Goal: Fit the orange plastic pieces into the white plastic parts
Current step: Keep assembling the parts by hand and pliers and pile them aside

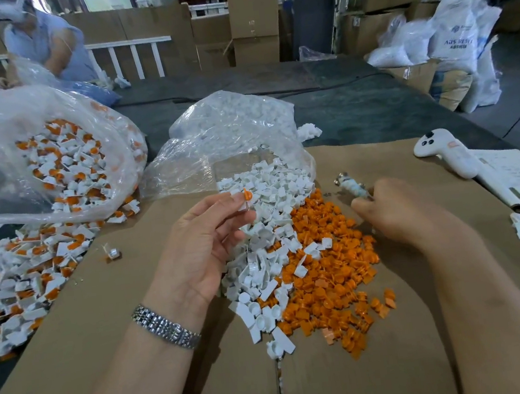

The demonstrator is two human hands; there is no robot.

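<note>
Two heaps to work from, side by side and touching, on the brown cardboard [107, 344]: white plastic parts [259, 261] on the left, orange plastic pieces [332, 272] on the right. Spilling out of an open clear bag [232, 135] at the far end of the white heap.

Up above the white heap, pinched between thumb and fingertips of the left hand [206, 245]: one white part with an orange piece [244, 196] stuck in it. Over the far edge of the orange heap, curled tight in the right hand [393, 210]: a small round tool [351, 186].

Probably very light, hard and smooth, so easy to drop or flick away. Best to take a white part by its flat tab and leave the round cup free. Best to take an orange piece by its wide top and push it straight down. Could bend or snap at the thin bits if pushed in crooked.

Hard to tell whether the orange piece in the left hand sits all the way in or only part way. Too blurred to say what the tool is, and hidden at its near end inside the fist. No view of the right fingertips from this side.

On the far left, a second bag [53, 155] of joined orange-and-white pieces, with more in a heap [19, 282] cut off at the left edge. Between that heap and the left hand, one lone piece [112, 253], too small to make out.
</note>
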